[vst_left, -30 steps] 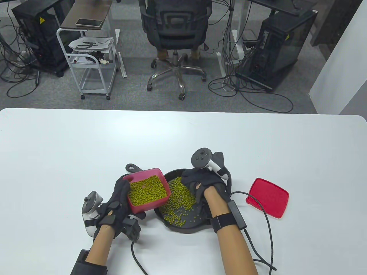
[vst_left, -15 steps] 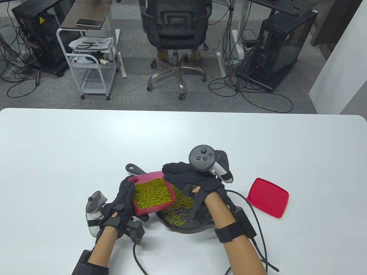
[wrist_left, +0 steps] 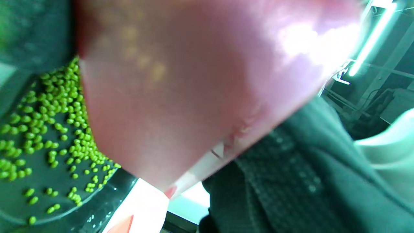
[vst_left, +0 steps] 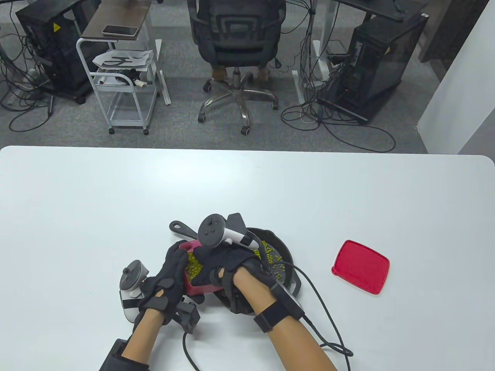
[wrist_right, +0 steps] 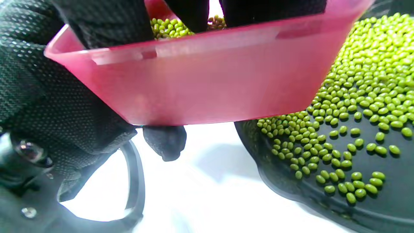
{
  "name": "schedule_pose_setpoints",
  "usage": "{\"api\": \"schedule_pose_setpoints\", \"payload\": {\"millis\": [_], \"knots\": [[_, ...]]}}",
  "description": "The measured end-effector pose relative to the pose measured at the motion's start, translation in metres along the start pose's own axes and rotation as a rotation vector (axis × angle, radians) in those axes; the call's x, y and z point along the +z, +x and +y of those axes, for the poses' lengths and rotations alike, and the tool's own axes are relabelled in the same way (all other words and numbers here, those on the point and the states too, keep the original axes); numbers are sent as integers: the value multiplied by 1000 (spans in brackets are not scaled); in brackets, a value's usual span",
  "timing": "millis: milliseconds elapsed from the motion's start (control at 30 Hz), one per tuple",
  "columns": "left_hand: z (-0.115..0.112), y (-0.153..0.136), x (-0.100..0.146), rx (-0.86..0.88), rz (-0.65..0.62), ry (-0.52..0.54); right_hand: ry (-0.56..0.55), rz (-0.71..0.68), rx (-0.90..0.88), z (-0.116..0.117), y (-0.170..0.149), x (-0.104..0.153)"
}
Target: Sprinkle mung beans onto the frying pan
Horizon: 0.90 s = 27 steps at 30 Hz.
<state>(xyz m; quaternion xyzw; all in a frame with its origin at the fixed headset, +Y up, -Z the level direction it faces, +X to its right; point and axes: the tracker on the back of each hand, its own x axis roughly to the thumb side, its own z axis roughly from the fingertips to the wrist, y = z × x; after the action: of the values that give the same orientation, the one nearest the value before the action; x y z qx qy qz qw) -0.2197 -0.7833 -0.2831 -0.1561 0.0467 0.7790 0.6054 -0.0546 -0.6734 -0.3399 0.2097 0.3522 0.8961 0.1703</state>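
Note:
My left hand (vst_left: 170, 274) grips a pink plastic container (vst_left: 197, 286) of green mung beans (vst_left: 193, 267) and holds it over the left edge of the black frying pan (vst_left: 284, 251). My right hand (vst_left: 222, 261) reaches into the container from above; in the right wrist view its fingers (wrist_right: 190, 13) dip among the beans behind the pink wall (wrist_right: 207, 77). Many beans lie scattered in the pan (wrist_right: 355, 106). The left wrist view is filled by the container's underside (wrist_left: 194, 81), with beans in the pan (wrist_left: 48, 129) below.
The container's red lid (vst_left: 361, 266) lies on the white table (vst_left: 116, 193) to the right of the pan. The pan's handle (vst_left: 181, 228) points to the far left. Glove cables trail toward the table's near edge.
My right hand has moved left from over the pan into the container. The left hand has lowered the container slightly toward me.

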Motion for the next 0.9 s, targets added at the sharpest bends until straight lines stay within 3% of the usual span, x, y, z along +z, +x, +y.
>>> {"api": "schedule_pose_setpoints", "payload": {"millis": [400, 900], "knots": [[1, -2, -1, 4, 3, 16, -151, -56, 81, 7, 12, -6], [4, -2, -3, 19, 20, -4, -241, -118, -149, -26, -16, 7]]}}
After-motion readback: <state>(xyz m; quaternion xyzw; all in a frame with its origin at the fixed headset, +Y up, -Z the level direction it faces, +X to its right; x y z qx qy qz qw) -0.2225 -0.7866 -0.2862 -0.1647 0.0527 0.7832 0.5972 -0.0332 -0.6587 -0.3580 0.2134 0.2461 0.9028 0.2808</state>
